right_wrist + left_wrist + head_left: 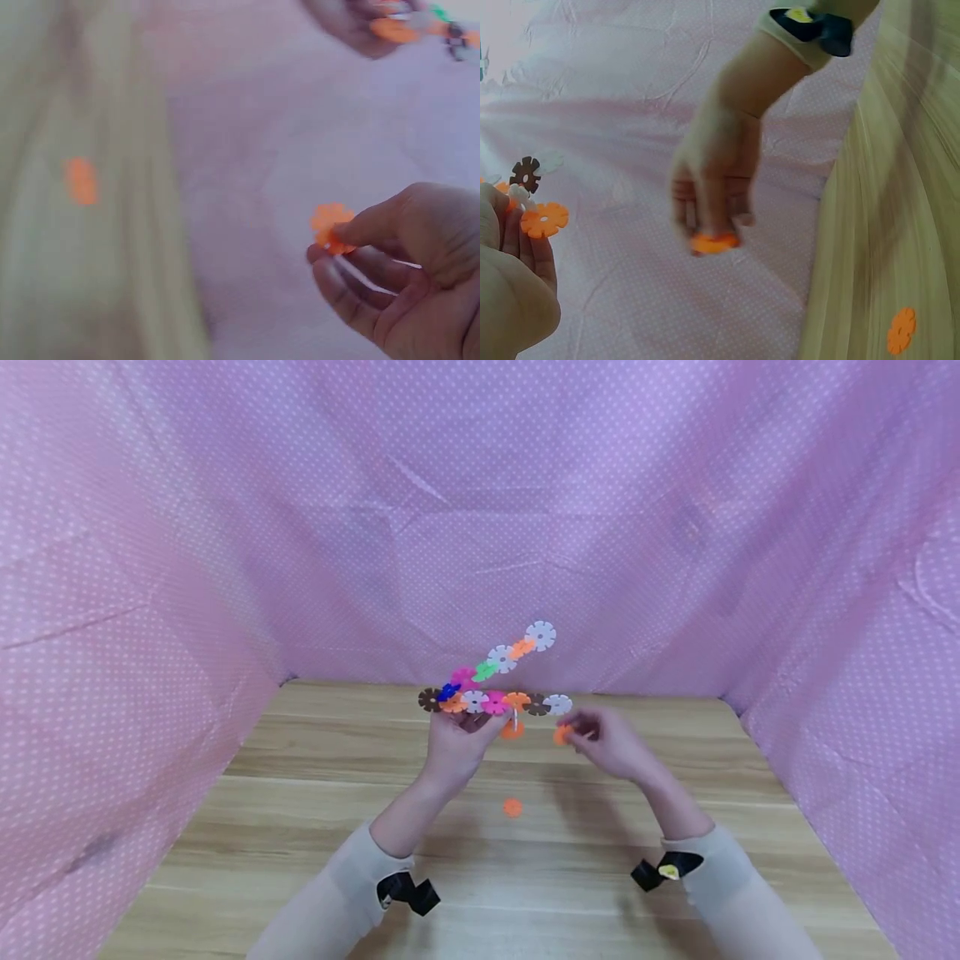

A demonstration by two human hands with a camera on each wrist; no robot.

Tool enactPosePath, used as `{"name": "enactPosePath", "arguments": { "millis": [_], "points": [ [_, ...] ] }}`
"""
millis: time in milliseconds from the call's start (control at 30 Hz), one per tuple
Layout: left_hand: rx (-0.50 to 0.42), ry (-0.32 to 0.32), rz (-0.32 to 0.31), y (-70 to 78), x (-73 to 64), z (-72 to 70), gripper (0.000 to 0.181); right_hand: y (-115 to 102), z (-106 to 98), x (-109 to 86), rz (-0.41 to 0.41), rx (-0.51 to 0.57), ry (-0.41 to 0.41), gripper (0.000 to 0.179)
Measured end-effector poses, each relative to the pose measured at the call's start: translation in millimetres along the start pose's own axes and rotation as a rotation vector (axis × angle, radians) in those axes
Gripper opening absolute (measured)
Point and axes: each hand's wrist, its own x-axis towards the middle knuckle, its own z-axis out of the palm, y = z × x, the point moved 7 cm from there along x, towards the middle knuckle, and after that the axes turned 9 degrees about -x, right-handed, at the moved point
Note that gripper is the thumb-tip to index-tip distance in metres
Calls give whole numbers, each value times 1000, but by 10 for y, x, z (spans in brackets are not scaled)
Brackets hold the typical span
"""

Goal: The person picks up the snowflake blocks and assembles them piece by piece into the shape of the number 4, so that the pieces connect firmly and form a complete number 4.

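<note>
Above the table my left hand (456, 747) grips a linked chain of notched plastic discs (494, 702), coloured brown, orange, white and pink. A second branch rises from its left end through blue, pink and green to a white disc (541, 636) at the tip. Below the chain, a white disc seen edge-on joins an orange disc (544, 220) to it. To the right, my right hand (611, 745) pinches a loose orange notched disc (330, 226) between thumb and fingers, apart from the chain. Part of the chain is hidden behind the left fingers.
One more orange disc (512, 808) lies flat on the wooden table (300, 827), between the forearms. Pink dotted cloth (480, 543) hangs behind the table and along both sides. Each wrist carries a black camera mount.
</note>
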Motion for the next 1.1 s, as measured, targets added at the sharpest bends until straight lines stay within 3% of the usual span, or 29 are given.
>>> {"name": "enactPosePath", "arguments": {
  "millis": [100, 200, 367, 567, 700, 867, 967, 1100],
  "points": [
    [16, -17, -7, -20, 8, 0, 54, -192, -277, 63, -21, 114, 102, 18],
    [16, -27, -14, -6, 30, 9, 54, -488, -492, 135, -130, 263, 174, 16],
    [21, -27, -32, 20, 45, 22, 54, -971, -604, 180, -312, 437, 115, 12],
    [43, -14, -97, 16, -36, 13, 51, -1206, -506, 157, -357, 437, 16, 12],
    [33, -34, -116, -55, -96, 77, 45, -1196, -467, 82, -380, 393, -1, 13],
    [18, -64, -125, -133, -151, 176, 54, -1165, -406, -21, -463, 404, -17, 12],
    [16, -78, -110, -126, -136, 209, 55, -1186, -405, -29, -516, 412, -32, 11],
    [10, -87, -44, -39, -48, 241, 56, -1264, -488, 25, -560, 394, -16, 11]
  ]
}}
